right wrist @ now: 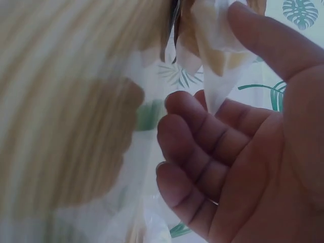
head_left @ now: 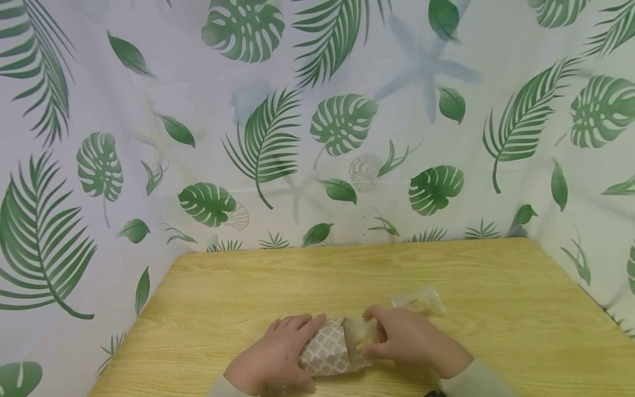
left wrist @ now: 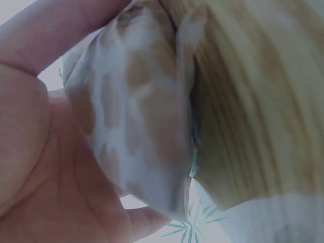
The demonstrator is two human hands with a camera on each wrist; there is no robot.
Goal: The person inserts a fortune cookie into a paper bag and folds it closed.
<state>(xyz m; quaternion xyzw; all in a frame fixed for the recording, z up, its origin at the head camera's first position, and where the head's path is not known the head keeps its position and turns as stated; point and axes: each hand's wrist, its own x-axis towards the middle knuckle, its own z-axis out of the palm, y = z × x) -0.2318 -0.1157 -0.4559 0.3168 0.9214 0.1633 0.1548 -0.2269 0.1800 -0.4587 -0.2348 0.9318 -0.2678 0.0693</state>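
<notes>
One yellow wood-grain table [head_left: 238, 286] is stretching underneath: the left hand [head_left: 278, 355] is gripping a tan-and-white patterned pouch [head_left: 324, 350] on it, the right hand [head_left: 409, 336] is pinching a translucent plastic packet [head_left: 357, 333] at the pouch's right end, and a clear bag [head_left: 435, 301] is lying beyond.

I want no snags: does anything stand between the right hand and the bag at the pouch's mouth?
Nothing visible does: the right hand holds the bag sticking out of the pouch. The other bag lies beyond that hand.
</notes>
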